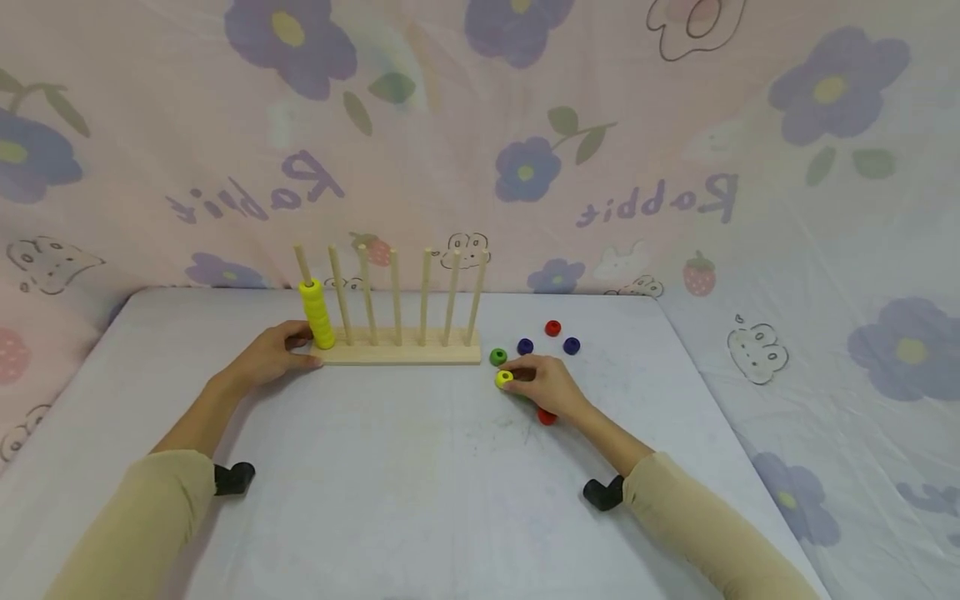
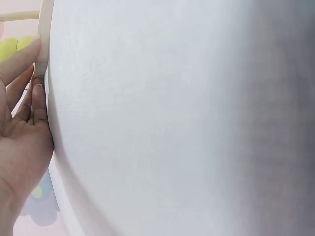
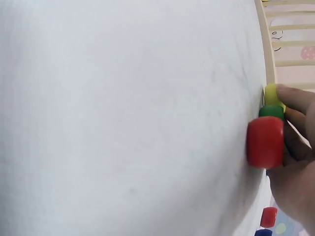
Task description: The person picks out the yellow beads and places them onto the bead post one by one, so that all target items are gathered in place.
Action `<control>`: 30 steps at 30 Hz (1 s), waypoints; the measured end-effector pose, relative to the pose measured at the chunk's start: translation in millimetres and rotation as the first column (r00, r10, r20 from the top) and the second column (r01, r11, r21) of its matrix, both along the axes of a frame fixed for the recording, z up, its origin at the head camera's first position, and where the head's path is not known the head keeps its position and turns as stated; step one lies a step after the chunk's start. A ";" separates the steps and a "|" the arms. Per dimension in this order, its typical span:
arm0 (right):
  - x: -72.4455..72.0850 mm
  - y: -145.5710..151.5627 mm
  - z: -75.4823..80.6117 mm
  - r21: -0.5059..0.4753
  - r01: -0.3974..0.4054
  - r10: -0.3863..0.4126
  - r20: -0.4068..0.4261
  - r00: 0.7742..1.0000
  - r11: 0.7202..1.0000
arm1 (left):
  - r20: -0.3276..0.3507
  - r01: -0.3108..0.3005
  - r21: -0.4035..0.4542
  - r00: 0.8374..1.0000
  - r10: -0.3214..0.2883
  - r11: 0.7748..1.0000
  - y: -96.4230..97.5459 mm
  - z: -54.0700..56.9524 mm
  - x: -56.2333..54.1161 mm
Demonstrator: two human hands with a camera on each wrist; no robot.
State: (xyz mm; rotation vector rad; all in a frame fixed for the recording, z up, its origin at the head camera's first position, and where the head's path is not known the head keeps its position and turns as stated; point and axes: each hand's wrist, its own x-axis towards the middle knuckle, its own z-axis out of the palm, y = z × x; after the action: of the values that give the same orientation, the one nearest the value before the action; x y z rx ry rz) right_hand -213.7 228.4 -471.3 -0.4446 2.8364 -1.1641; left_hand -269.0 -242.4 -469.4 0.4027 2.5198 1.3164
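Note:
A wooden peg rack [image 1: 397, 357] stands at the back of the table, with several upright pegs in a row. Yellow beads [image 1: 317, 315] are stacked on its leftmost peg; the other pegs are bare. My left hand [image 1: 272, 354] grips the rack's left end, thumb at the front and fingers behind. Between thumb and fingers, my right hand [image 1: 551, 387] pinches a yellow bead [image 1: 504, 379] just right of the rack. A green bead [image 3: 271, 112] and a red bead [image 3: 266, 142] lie close beside that hand in the right wrist view.
Beyond the right hand lie another green bead [image 1: 498, 357], two dark blue beads [image 1: 526, 346] and a red bead [image 1: 552, 327]. The white tabletop [image 1: 390, 483] ends at a patterned cloth [image 1: 435, 125] hanging behind. Black wrist mounts [image 1: 603, 493] stick out from both sleeves.

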 end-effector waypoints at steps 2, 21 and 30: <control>-1.6 0.1 0.6 0.005 -0.015 0.015 0.004 1.000 1.000 | -0.006 -0.001 0.006 1.000 0.001 1.000 -0.6 -0.3 0.5; -7.7 -4.7 39.4 -0.132 -0.095 0.087 -0.069 0.994 0.987 | -0.052 -0.004 0.000 0.999 0.004 1.000 1.4 -0.9 -0.8; -15.3 -13.4 60.4 -0.199 -0.160 0.133 -0.141 0.981 0.967 | -0.016 -0.011 -0.004 1.000 0.011 1.000 0.0 -0.2 -1.5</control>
State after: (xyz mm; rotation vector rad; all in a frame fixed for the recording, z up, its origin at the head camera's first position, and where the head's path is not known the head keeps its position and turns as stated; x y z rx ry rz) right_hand -229.0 215.0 -410.9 -0.7526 2.7345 -1.4590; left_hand -270.5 -242.5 -469.6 0.4003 2.5410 1.3171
